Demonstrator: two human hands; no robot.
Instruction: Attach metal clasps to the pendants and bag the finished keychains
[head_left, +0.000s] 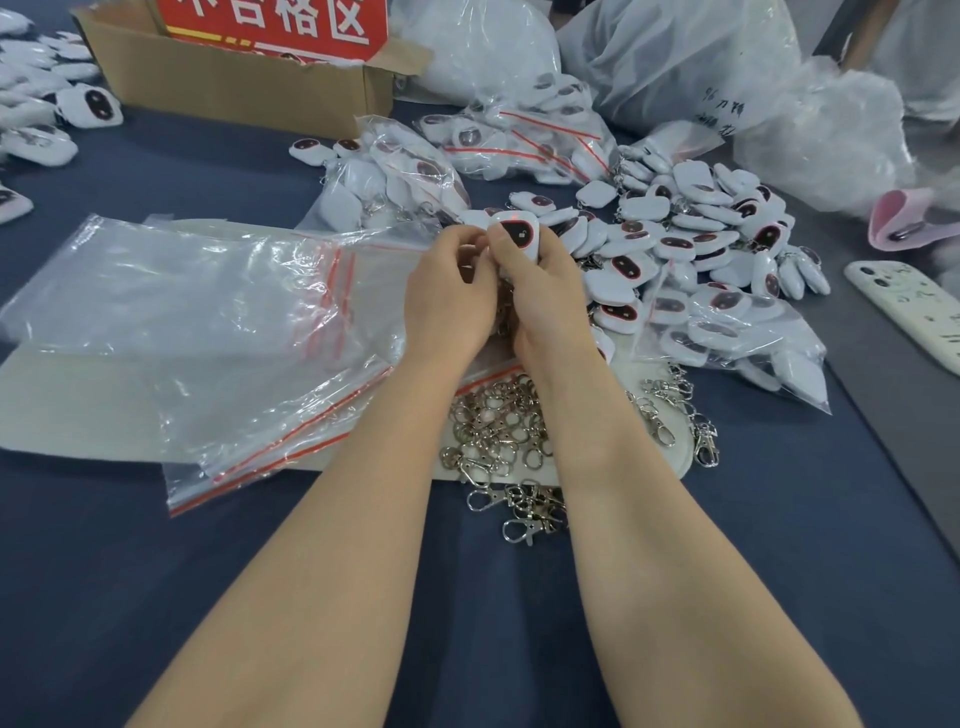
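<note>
My right hand (545, 296) grips a white pendant with a dark red-rimmed oval face (517, 235), held upright at the table's middle. My left hand (449, 291) presses against it from the left, its fingers curled and pinching something small that stays hidden between the two hands. A heap of loose metal clasps (498, 431) lies under my wrists on a pale mat (644, 369). Loose pendants (675, 234) are piled to the right. Empty clear zip bags with red seal lines (208, 322) lie to the left.
Filled bags of keychains (519, 140) sit behind the hands, another filled bag (727, 332) at the right. A cardboard box with a red sign (244, 78) stands at the back left. A phone (909, 312) and a pink object (909, 218) lie at the right edge.
</note>
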